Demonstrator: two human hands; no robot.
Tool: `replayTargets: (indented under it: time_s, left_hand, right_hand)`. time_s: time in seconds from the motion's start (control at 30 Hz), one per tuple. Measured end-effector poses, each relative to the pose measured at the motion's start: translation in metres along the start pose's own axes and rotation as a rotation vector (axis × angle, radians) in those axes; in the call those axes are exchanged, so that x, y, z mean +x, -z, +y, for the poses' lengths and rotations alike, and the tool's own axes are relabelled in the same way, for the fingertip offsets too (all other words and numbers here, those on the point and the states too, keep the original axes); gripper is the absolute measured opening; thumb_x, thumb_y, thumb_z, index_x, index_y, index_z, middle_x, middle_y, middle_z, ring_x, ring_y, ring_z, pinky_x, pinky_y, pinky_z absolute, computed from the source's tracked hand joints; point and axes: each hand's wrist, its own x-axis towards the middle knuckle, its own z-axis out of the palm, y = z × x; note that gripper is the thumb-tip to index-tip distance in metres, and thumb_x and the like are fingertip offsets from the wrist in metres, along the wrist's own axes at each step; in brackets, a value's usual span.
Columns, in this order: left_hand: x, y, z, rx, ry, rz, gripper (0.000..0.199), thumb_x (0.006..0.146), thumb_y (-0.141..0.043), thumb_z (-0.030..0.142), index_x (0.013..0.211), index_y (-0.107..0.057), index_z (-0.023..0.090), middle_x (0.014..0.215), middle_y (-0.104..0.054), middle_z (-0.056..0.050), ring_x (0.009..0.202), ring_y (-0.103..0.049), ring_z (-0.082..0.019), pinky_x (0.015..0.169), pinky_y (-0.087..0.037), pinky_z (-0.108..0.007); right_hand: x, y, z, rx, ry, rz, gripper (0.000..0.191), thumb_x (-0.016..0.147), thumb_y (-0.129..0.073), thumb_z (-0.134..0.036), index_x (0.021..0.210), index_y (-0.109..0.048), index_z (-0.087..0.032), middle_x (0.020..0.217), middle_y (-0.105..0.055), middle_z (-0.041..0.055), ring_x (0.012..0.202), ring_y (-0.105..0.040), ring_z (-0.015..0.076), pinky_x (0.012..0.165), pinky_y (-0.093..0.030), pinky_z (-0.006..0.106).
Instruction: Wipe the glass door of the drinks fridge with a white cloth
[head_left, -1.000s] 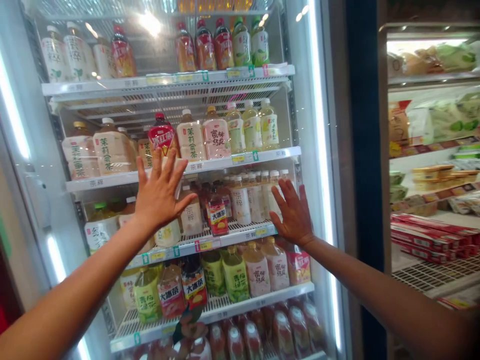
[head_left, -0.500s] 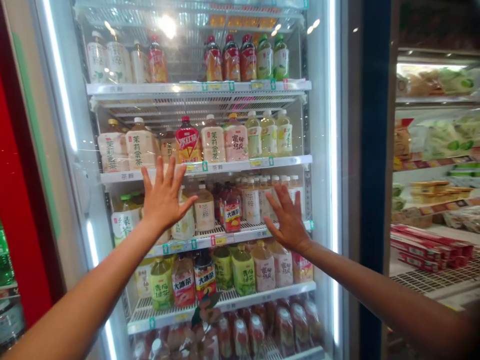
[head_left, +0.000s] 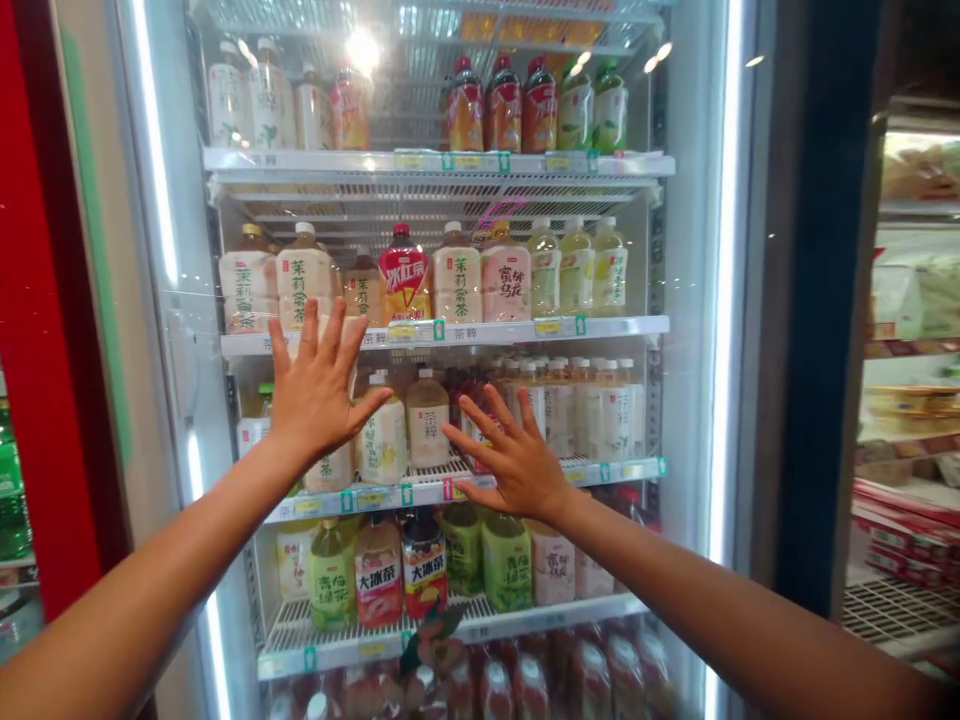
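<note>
Your left hand [head_left: 319, 395] and your right hand [head_left: 510, 465] are both open, with the fingers spread wide, and they grip nothing. Both palms face the glass door [head_left: 690, 420] of a drinks fridge. I cannot tell if your skin really touches the glass or stays just before it. Your left hand is higher than your right hand.

Behind the glass, your left hand is in front of pale tea bottles [head_left: 382, 440], and its fingertips reach up over the edge of a white shelf [head_left: 480, 332]. Your right hand is a little lower, and its fingers lie near a row of white bottles [head_left: 592, 415]. Its palm is over the edge of the next shelf [head_left: 420, 497].

Below your hands stand green tea bottles [head_left: 506, 560] and a dark bottle with a red label [head_left: 424, 565]. On the bottom shelf there are red bottles [head_left: 529, 685]. Above your hands is a row with a bottle in a red and yellow label [head_left: 405, 275], and on the top shelf are red and green bottles [head_left: 502, 105].

To the right, past a dark door post [head_left: 825, 300], another fridge holds red boxes [head_left: 900, 530]. To the left is a red wall [head_left: 37, 300].
</note>
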Motion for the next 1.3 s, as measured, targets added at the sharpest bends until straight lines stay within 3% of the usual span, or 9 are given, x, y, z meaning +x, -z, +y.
replayTargets:
  time_s: [0.23,0.33,0.47,0.57,0.73,0.83,1.0,1.2,1.3]
  left_hand:
    - [-0.167,-0.019,0.071,-0.055,-0.416,-0.149,0.089,0.088,-0.045,0.078,0.16,-0.029,0.028,0.168,-0.028,-0.002,0.16,0.001,-0.028,0.13,0.007,-0.057]
    - [-0.145,-0.011,0.036,-0.062,-0.41,-0.159,0.086,0.091,-0.043,0.075,0.161,-0.022,0.032,0.169,-0.026,0.0,0.16,-0.004,-0.024,0.13,0.009,-0.053]
    - [-0.068,-0.003,-0.007,-0.058,-0.013,-0.035,0.085,0.095,-0.033,0.073,0.163,-0.003,0.032,0.174,-0.002,-0.005,0.159,0.007,-0.032,0.122,0.018,-0.064]
    - [-0.095,-0.015,0.027,-0.062,0.053,-0.026,0.092,0.093,-0.037,0.075,0.164,-0.005,0.025,0.173,0.001,-0.008,0.159,0.01,-0.033,0.122,0.017,-0.064]
    - [-0.216,-0.03,0.104,-0.134,-0.328,-0.175,0.085,0.093,-0.044,0.07,0.162,-0.021,0.025,0.168,-0.026,-0.001,0.16,-0.003,-0.023,0.13,0.006,-0.055]
    - [-0.191,-0.025,0.094,-0.163,-0.358,-0.193,0.079,0.096,-0.043,0.065,0.162,-0.021,0.028,0.165,-0.034,-0.001,0.16,-0.005,-0.02,0.131,0.007,-0.051]
    - [-0.095,-0.028,0.09,-0.163,0.029,-0.089,0.087,0.096,-0.049,0.056,0.163,-0.005,0.022,0.172,-0.008,-0.011,0.159,0.007,-0.031,0.125,0.012,-0.066]
    - [-0.176,-0.05,0.19,-0.272,-0.247,-0.032,0.069,0.096,-0.049,0.033,0.16,-0.027,0.023,0.165,-0.034,-0.007,0.159,-0.011,-0.017,0.132,-0.005,-0.044]
    - [-0.181,-0.071,0.223,-0.302,-0.272,0.015,0.065,0.094,-0.052,0.028,0.157,-0.036,0.021,0.167,-0.032,-0.01,0.159,-0.01,-0.022,0.132,-0.01,-0.048]
  right_hand:
    - [0.0,0.001,0.0,0.008,-0.009,-0.015,0.085,0.092,-0.058,-0.061,0.163,-0.023,-0.031,0.171,-0.017,0.006,0.159,-0.003,0.037,0.125,-0.004,0.071]
    - [0.0,0.001,0.001,0.016,-0.013,-0.018,0.085,0.091,-0.059,-0.061,0.163,-0.023,-0.031,0.171,-0.018,0.0055,0.159,-0.004,0.0377,0.124,-0.005,0.072]
    - [-0.001,0.0,0.001,0.024,-0.017,-0.004,0.085,0.091,-0.059,-0.062,0.163,-0.024,-0.032,0.171,-0.02,0.0043,0.159,-0.007,0.0377,0.125,-0.005,0.072]
    - [-0.002,-0.001,0.001,0.027,-0.02,-0.005,0.083,0.092,-0.057,-0.063,0.162,-0.025,-0.033,0.171,-0.021,0.0036,0.159,-0.007,0.0372,0.125,-0.005,0.072]
    - [-0.002,-0.001,0.002,0.075,-0.049,-0.049,0.078,0.093,-0.055,-0.065,0.16,-0.03,-0.035,0.171,-0.023,0.0021,0.159,-0.008,0.0376,0.124,-0.003,0.073]
    - [0.002,0.0,0.005,0.094,-0.051,-0.062,0.076,0.094,-0.054,-0.066,0.16,-0.032,-0.035,0.171,-0.022,0.0028,0.159,-0.006,0.0372,0.124,-0.001,0.072]
    - [-0.005,0.003,-0.012,0.161,-0.112,-0.02,0.072,0.098,-0.054,-0.053,0.162,-0.028,-0.031,0.171,-0.02,0.006,0.159,-0.003,0.0338,0.126,-0.004,0.069]
    - [-0.081,0.023,-0.113,0.427,-0.392,0.074,0.076,0.099,-0.042,-0.019,0.165,-0.006,-0.018,0.172,-0.012,0.0103,0.159,-0.011,0.0282,0.125,-0.028,0.059]
    - [-0.106,0.032,-0.139,0.488,-0.395,0.094,0.074,0.097,-0.04,-0.016,0.165,-0.012,-0.017,0.173,-0.01,0.0099,0.159,-0.014,0.028,0.123,-0.035,0.055]
